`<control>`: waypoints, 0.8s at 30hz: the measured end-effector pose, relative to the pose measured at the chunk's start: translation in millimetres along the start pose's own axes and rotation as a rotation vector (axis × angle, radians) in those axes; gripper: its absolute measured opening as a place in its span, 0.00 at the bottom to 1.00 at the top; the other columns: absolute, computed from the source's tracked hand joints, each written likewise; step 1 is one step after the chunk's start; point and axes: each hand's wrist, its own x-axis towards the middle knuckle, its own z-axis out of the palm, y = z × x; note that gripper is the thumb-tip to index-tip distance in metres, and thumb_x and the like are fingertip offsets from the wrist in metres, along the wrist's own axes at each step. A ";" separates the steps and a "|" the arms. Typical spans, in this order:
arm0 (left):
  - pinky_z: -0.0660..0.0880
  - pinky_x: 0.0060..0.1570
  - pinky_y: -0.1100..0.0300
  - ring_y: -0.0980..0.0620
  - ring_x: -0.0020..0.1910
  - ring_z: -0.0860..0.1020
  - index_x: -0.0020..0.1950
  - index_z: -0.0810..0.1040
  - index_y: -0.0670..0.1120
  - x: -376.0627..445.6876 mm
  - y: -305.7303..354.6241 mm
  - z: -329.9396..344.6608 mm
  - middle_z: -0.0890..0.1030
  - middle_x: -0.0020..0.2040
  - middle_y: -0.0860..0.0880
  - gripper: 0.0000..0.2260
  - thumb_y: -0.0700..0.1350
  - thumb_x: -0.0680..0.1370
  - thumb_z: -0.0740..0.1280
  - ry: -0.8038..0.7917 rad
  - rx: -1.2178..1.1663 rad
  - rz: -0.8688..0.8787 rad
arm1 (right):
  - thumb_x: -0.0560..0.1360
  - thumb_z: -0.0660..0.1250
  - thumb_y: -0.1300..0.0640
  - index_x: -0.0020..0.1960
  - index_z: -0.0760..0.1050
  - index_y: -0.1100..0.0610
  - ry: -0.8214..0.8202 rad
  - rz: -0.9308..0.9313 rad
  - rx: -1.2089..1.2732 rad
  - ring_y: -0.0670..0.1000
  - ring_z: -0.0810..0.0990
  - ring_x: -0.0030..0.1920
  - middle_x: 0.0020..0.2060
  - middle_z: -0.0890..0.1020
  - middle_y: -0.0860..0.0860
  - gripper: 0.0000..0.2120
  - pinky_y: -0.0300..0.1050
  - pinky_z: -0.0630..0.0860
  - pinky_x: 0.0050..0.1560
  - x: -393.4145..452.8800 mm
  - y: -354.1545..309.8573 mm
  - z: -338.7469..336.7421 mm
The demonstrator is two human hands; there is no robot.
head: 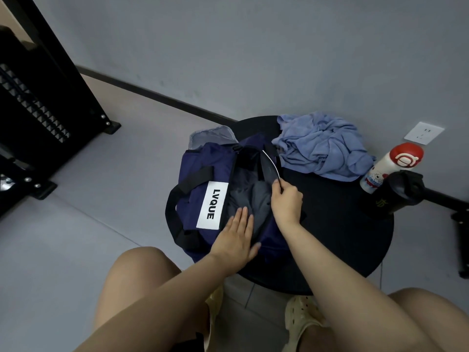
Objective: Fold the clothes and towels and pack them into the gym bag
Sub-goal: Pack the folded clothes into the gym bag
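The left hand [234,237] lies flat with straight fingers, pressing on a dark grey garment [250,199] inside the open navy gym bag [200,168]. The right hand [286,203] pinches the raised edge of the bag's opening, where a thin white trim line curves up and away from the person.

The bag sits on the left part of a round black table [335,224], overhanging the table's left rim. Its long axis runs from the near edge toward the wall, with the mouth facing up. A white label reading LVQUE [212,204] shows on the left side, beside a black carry strap [177,199] that loops out past the table edge. A grey end pocket flap [212,137] stands open at the far end.

Just beyond the bag, a crumpled light blue towel [322,146] lies at the far rim of the table, touching the bag's far right corner. To the right, a white bottle with a red cap [390,166] stands near the right rim, and a black bottle [393,194] stands just in front of it. Bare tabletop lies between the bag and the bottles.

A wall socket [423,132] sits on the grey wall behind. A black metal rack [38,102] stands well apart on the left.
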 end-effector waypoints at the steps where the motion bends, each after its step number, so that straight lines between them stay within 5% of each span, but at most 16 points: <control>1: 0.41 0.74 0.50 0.41 0.76 0.37 0.74 0.35 0.37 -3.1 2.4 3.8 0.36 0.75 0.37 0.36 0.62 0.80 0.43 -0.007 -0.002 0.014 | 0.81 0.56 0.53 0.56 0.80 0.60 0.001 -0.004 -0.005 0.56 0.79 0.38 0.39 0.82 0.60 0.16 0.41 0.67 0.38 -0.3 1.9 -0.5; 4: 0.39 0.73 0.47 0.38 0.74 0.34 0.71 0.29 0.35 -9.4 6.4 17.6 0.31 0.72 0.34 0.43 0.66 0.78 0.49 -0.013 0.105 0.053 | 0.82 0.56 0.53 0.54 0.80 0.62 0.006 -0.029 -0.026 0.54 0.78 0.35 0.35 0.81 0.59 0.17 0.40 0.67 0.36 -3.4 8.7 -0.9; 10: 0.40 0.74 0.51 0.42 0.75 0.35 0.73 0.29 0.41 1.5 -7.4 23.4 0.34 0.76 0.40 0.29 0.42 0.83 0.49 0.006 0.124 0.088 | 0.81 0.57 0.54 0.59 0.79 0.58 -0.018 -0.099 -0.069 0.56 0.79 0.36 0.35 0.81 0.59 0.15 0.44 0.72 0.37 -4.2 15.2 -9.1; 13: 0.41 0.74 0.52 0.46 0.75 0.34 0.74 0.31 0.44 12.7 -18.2 19.9 0.33 0.76 0.44 0.29 0.39 0.83 0.49 -0.004 0.118 0.101 | 0.81 0.58 0.54 0.66 0.75 0.56 -0.168 -0.215 -0.087 0.56 0.81 0.49 0.48 0.83 0.57 0.16 0.44 0.74 0.49 -3.9 16.9 -12.5; 17: 0.41 0.74 0.53 0.48 0.75 0.33 0.75 0.32 0.46 28.9 -34.2 13.3 0.32 0.76 0.47 0.32 0.37 0.82 0.53 -0.034 0.089 0.081 | 0.82 0.55 0.52 0.75 0.62 0.54 -0.451 -0.302 -0.030 0.47 0.64 0.72 0.72 0.68 0.50 0.22 0.40 0.61 0.71 -4.2 26.9 -12.4; 20: 0.41 0.74 0.53 0.50 0.76 0.35 0.77 0.35 0.46 35.8 -46.0 2.6 0.35 0.77 0.48 0.36 0.38 0.79 0.58 -0.077 -0.055 0.109 | 0.82 0.57 0.51 0.75 0.60 0.54 -0.449 -0.330 -0.052 0.48 0.63 0.73 0.73 0.66 0.50 0.23 0.37 0.58 0.70 -1.9 31.6 -12.9; 24: 0.51 0.74 0.53 0.49 0.76 0.49 0.77 0.37 0.45 35.8 -50.3 -8.8 0.46 0.78 0.47 0.42 0.44 0.75 0.65 0.029 -0.248 0.094 | 0.77 0.62 0.41 0.74 0.64 0.51 -0.372 -0.182 -0.192 0.54 0.72 0.65 0.66 0.75 0.53 0.29 0.49 0.71 0.64 5.8 15.9 -4.8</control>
